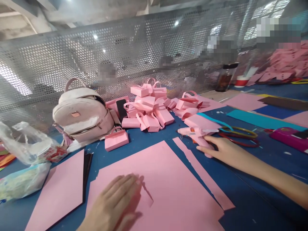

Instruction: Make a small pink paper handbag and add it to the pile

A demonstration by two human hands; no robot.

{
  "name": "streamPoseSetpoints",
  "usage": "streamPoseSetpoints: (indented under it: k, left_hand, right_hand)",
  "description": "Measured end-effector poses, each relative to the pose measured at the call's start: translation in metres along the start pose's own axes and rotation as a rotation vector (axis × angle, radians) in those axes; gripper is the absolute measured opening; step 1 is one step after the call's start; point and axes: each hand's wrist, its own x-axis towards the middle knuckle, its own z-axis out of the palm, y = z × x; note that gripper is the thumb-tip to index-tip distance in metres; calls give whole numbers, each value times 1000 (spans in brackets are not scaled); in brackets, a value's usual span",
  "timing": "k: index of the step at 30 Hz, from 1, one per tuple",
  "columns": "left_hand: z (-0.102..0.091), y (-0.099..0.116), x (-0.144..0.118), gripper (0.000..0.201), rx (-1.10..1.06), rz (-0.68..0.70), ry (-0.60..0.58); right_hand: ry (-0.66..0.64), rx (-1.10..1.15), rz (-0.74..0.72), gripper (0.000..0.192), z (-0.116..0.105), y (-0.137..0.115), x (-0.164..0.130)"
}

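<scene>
The right hand (225,150) reaches across the blue table (252,199), fingers curled loosely around the handle of a pink glue gun (198,132) that lies on its side; the grip looks light, not fully closed. The left hand (115,202) holds nothing, lying flat with fingers spread on a large, smooth pink paper sheet (166,179). One long pink strip (204,175) lies just beside that sheet's right edge. Behind, a heap of small folded pink paper handbags (149,107) sits near a pale, rounded backpack (81,112).
</scene>
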Motion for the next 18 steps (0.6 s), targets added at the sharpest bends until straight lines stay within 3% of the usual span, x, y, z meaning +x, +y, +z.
streamPoseSetpoints:
  k: [3,6,11,15,18]
  left_hand:
    - [14,-9,-15,84,89,86,-96]
    - [26,-13,-22,86,76,65,-137]
    - [30,-7,-19,72,152,97,-84]
    - [25,2,-11,65,261,103,-2]
    - [18,6,-4,56,351,161,-9]
  right_hand:
    - [12,14,20,32,6,1,5]
    - [37,23,1,29,11,4,7]
    - [79,46,-11,30,15,5,5]
    - [87,60,8,27,16,5,6]
    - [121,82,23,33,19,12,10]
